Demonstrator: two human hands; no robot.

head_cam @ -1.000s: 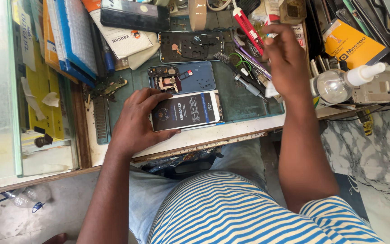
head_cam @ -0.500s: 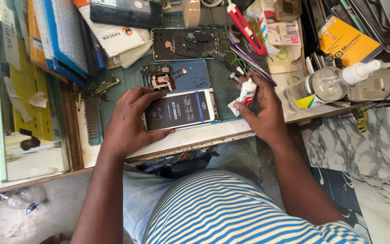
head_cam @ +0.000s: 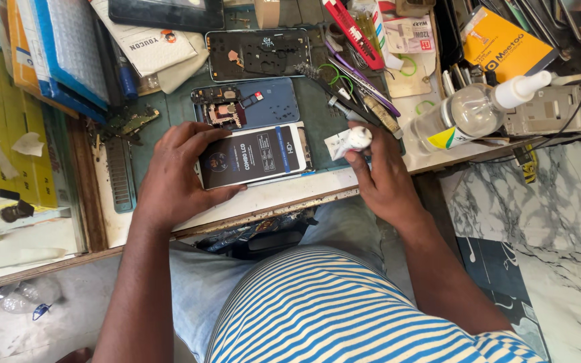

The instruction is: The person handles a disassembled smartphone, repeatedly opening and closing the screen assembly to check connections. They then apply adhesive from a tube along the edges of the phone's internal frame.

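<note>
My left hand (head_cam: 176, 178) grips the left end of a phone display panel (head_cam: 253, 156), dark with a white border, lying flat near the front edge of the workbench (head_cam: 290, 191). My right hand (head_cam: 384, 178) holds a small white glue tube (head_cam: 352, 140) upright just right of the panel. Behind the panel lies an opened blue phone (head_cam: 257, 105) with its circuit board exposed, and behind that a black phone frame (head_cam: 258, 54).
A clear squeeze bottle (head_cam: 469, 111) with a white nozzle lies on its side at the right. Tweezers, screwdrivers and a red tool (head_cam: 351, 30) crowd the back. Boxes and blue folders (head_cam: 55, 47) stack at the left. A marble floor (head_cam: 539, 222) shows on the right.
My right hand came back from the tools at the rear with the white tube and now holds it beside the display panel. My left hand stayed on the panel.
</note>
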